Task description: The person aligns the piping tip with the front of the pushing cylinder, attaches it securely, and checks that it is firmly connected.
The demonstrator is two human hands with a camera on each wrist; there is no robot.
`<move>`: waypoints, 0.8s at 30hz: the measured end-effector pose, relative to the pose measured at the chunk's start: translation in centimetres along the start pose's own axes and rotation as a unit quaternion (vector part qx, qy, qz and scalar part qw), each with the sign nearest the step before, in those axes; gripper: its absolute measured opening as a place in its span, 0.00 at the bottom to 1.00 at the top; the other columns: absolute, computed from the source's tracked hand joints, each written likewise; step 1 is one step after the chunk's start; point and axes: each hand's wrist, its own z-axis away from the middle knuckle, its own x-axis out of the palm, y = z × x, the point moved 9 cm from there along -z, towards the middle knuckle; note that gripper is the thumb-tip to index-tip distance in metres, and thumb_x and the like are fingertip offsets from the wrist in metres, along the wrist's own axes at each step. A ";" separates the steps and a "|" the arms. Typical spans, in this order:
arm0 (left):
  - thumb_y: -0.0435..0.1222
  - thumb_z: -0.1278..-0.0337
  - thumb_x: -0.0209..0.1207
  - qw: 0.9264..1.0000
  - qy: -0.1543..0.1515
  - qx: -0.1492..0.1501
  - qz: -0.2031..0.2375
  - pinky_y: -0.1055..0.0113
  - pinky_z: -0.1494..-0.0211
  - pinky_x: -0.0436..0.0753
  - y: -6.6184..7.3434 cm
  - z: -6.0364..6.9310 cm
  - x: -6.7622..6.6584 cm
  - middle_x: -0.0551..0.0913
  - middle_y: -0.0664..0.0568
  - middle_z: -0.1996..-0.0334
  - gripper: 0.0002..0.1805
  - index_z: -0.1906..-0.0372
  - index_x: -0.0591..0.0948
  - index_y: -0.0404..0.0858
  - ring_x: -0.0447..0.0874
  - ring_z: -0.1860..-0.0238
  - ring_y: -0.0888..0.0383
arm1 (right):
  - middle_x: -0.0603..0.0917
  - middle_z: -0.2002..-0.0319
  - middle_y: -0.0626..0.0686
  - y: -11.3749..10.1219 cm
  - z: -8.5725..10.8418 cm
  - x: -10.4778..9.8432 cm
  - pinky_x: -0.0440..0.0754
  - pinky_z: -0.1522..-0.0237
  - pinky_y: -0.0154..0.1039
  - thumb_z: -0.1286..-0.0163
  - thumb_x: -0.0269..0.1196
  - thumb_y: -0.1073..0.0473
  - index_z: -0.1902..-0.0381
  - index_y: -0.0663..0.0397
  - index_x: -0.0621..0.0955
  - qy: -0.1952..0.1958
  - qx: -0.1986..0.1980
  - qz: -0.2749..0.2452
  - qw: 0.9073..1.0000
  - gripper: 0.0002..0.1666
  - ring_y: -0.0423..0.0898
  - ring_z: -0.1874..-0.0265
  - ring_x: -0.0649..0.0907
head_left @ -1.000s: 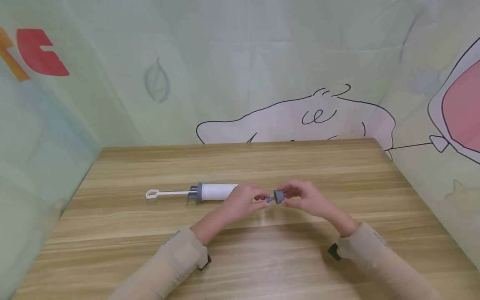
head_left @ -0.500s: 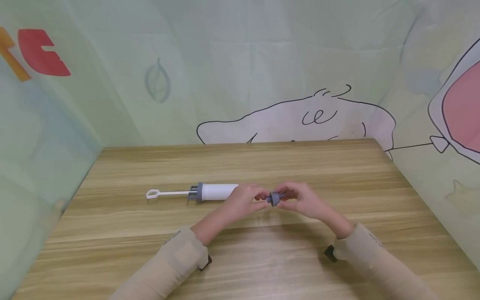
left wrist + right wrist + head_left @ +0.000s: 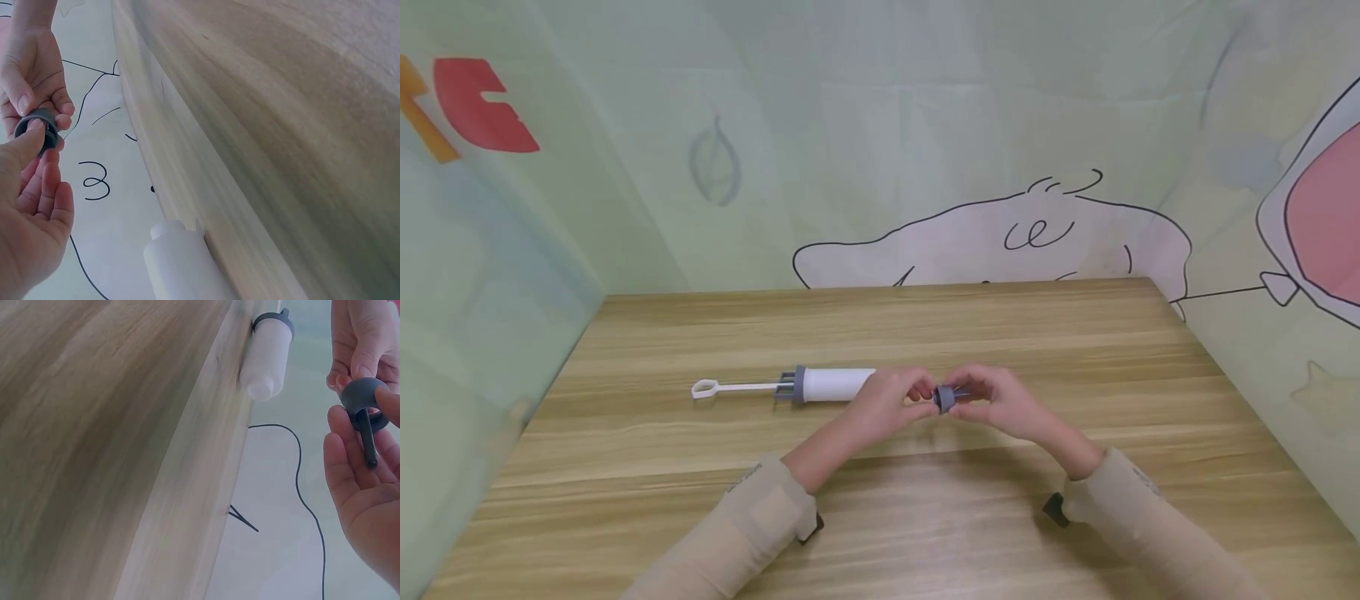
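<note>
Beside the white, grey-collared plastic cylinder [image 3: 838, 385] on the wood-grain surface [image 3: 925, 533], my left hand [image 3: 887, 402] and right hand [image 3: 1007, 403] both pinch a dark-grey, rounded plastic cap [image 3: 361, 395] with a thin rod [image 3: 367, 440].

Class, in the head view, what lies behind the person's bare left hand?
The white plastic cylindrical tube runs behind the left hand; its right end is covered there, though both wrist views show it.
</note>
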 end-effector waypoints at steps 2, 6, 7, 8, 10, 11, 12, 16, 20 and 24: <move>0.42 0.56 0.63 1.000 0.005 -0.004 0.002 0.77 0.65 0.76 -0.1 0.0 -0.1 0.82 0.56 0.71 0.11 0.67 0.77 0.41 0.79 0.69 0.65 | 0.80 0.58 0.60 -0.1 0.0 0.0 0.78 0.55 0.35 0.45 0.62 0.67 0.56 0.64 0.75 0.001 -0.002 0.000 1.000 0.16 0.51 0.58 0.80; 0.42 0.56 0.63 1.000 0.015 -0.001 0.002 0.76 0.66 0.76 -0.1 0.1 -0.2 0.82 0.57 0.72 0.11 0.68 0.77 0.42 0.79 0.69 0.65 | 0.80 0.59 0.60 -0.2 0.0 0.0 0.78 0.56 0.36 0.45 0.62 0.67 0.57 0.65 0.75 0.005 -0.002 0.004 1.000 0.16 0.49 0.58 0.81; 0.42 0.56 0.63 1.000 0.016 0.000 0.001 0.76 0.66 0.76 -0.1 0.1 -0.2 0.82 0.57 0.72 0.10 0.69 0.77 0.42 0.79 0.69 0.65 | 0.80 0.59 0.60 -0.2 0.0 0.0 0.79 0.56 0.36 0.45 0.62 0.67 0.57 0.65 0.75 0.006 -0.001 0.005 1.000 0.16 0.48 0.59 0.81; 0.42 0.56 0.63 1.000 0.018 0.000 0.000 0.76 0.66 0.75 -0.2 0.1 -0.2 0.82 0.57 0.72 0.10 0.69 0.78 0.43 0.78 0.70 0.65 | 0.80 0.59 0.60 -0.2 0.0 0.0 0.79 0.56 0.36 0.45 0.62 0.67 0.57 0.65 0.75 0.007 -0.001 0.006 1.000 0.16 0.48 0.59 0.81; 0.43 0.57 0.63 1.000 0.021 0.002 0.001 0.76 0.67 0.75 -0.2 0.1 -0.3 0.81 0.58 0.73 0.10 0.69 0.78 0.43 0.78 0.70 0.66 | 0.80 0.59 0.60 -0.2 0.0 0.0 0.79 0.56 0.36 0.45 0.62 0.67 0.57 0.65 0.75 0.008 -0.002 0.006 1.000 0.16 0.47 0.59 0.81; 0.42 0.57 0.63 1.000 0.023 0.005 0.001 0.76 0.67 0.75 -0.1 0.1 -0.3 0.81 0.58 0.73 0.09 0.70 0.79 0.43 0.77 0.71 0.66 | 0.80 0.59 0.60 -0.2 0.0 0.0 0.79 0.56 0.36 0.45 0.62 0.67 0.57 0.65 0.75 0.009 -0.003 0.005 1.000 0.16 0.46 0.59 0.81; 0.42 0.56 0.63 1.000 0.025 0.010 0.003 0.77 0.67 0.74 -0.1 0.2 -0.4 0.81 0.58 0.74 0.09 0.70 0.79 0.43 0.77 0.71 0.66 | 0.80 0.59 0.60 -0.2 0.0 0.0 0.79 0.56 0.36 0.45 0.62 0.67 0.57 0.65 0.75 0.009 -0.005 0.005 1.000 0.16 0.45 0.59 0.81; 0.41 0.56 0.62 0.999 0.037 0.030 0.007 0.78 0.68 0.73 0.2 0.2 -0.6 0.82 0.58 0.74 0.08 0.70 0.80 0.42 0.76 0.73 0.67 | 0.80 0.59 0.61 -0.2 0.0 -0.1 0.79 0.56 0.36 0.46 0.62 0.67 0.57 0.66 0.75 0.015 -0.014 -0.004 1.000 0.17 0.40 0.60 0.81; 0.41 0.56 0.62 0.998 0.041 0.040 0.010 0.78 0.68 0.73 0.4 0.3 -0.7 0.82 0.58 0.75 0.08 0.69 0.81 0.42 0.75 0.73 0.67 | 0.80 0.61 0.63 -0.2 0.0 -0.2 0.79 0.58 0.35 0.46 0.62 0.69 0.58 0.68 0.75 0.021 -0.022 -0.014 0.999 0.16 0.37 0.62 0.80; 0.40 0.56 0.62 0.998 0.045 0.043 0.014 0.78 0.68 0.74 0.5 0.3 -0.7 0.82 0.58 0.75 0.08 0.69 0.81 0.42 0.75 0.73 0.67 | 0.80 0.61 0.63 -0.2 0.0 -0.2 0.79 0.59 0.34 0.46 0.62 0.69 0.58 0.68 0.75 0.024 -0.019 -0.019 0.999 0.16 0.36 0.63 0.80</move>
